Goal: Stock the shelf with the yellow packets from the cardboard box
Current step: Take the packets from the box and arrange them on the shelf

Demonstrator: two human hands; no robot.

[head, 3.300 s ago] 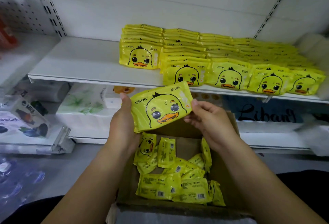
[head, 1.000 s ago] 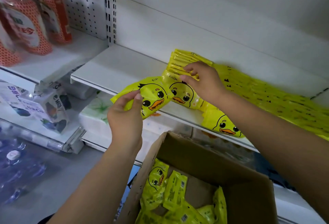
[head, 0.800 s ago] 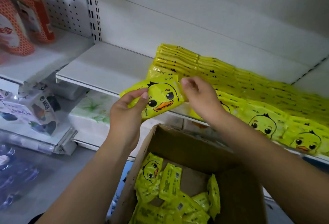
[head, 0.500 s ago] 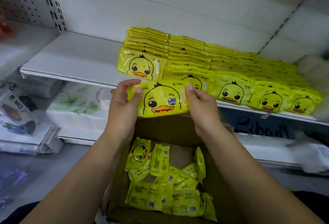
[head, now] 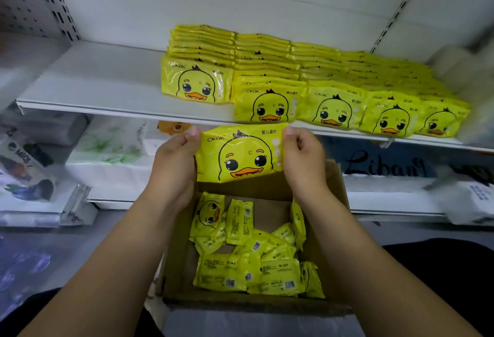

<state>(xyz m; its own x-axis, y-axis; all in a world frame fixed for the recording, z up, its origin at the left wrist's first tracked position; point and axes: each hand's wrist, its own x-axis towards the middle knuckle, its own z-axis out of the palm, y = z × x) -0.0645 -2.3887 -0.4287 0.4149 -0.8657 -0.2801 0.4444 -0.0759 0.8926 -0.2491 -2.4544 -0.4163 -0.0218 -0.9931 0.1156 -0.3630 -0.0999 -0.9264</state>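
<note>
Ahead in your head view, a white metal shelf [head: 107, 88] carries rows of yellow duck-face packets [head: 331, 109]. Your left grip [head: 173, 168] and right grip [head: 304, 160] pinch the ends of one flat yellow duck-printed packet [head: 240, 154] just below the shelf edge, above the brown cardboard box [head: 334, 192] of loose packets [head: 240, 272].

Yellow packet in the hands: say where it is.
Head view, centre: the yellow packet is held between left hand and right hand, just below the shelf edge, above the cardboard box.
</note>
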